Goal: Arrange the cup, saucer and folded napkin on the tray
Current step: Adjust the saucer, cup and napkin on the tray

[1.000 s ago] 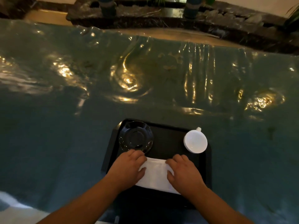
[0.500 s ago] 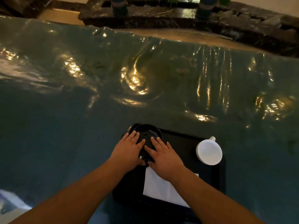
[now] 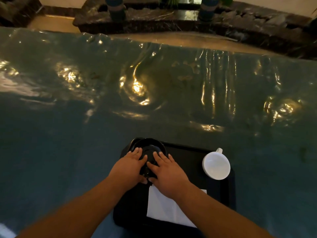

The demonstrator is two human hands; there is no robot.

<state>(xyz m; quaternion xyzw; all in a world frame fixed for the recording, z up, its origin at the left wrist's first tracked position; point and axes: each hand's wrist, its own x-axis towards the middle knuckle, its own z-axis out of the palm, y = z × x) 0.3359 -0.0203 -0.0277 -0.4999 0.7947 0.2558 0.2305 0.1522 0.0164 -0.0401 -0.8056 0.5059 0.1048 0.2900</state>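
A black tray (image 3: 188,155) lies on the table near the front edge. On its far left corner sits a black saucer (image 3: 147,146). My left hand (image 3: 128,166) grips the saucer's left side and my right hand (image 3: 167,170) its right side, thumbs at the near rim. A white cup (image 3: 216,164) stands upside down at the tray's right side, its handle pointing away. The folded white napkin (image 3: 163,208) lies flat on the near part of the tray, partly under my right forearm.
A wrinkled teal plastic cover (image 3: 154,100) with bright reflections spreads over the whole table. Beyond the far edge runs a dark stone ledge (image 3: 171,18) with two pots.
Both hands left the napkin and moved forward onto the saucer. The napkin now lies flat by itself on the tray. The cup stayed put.
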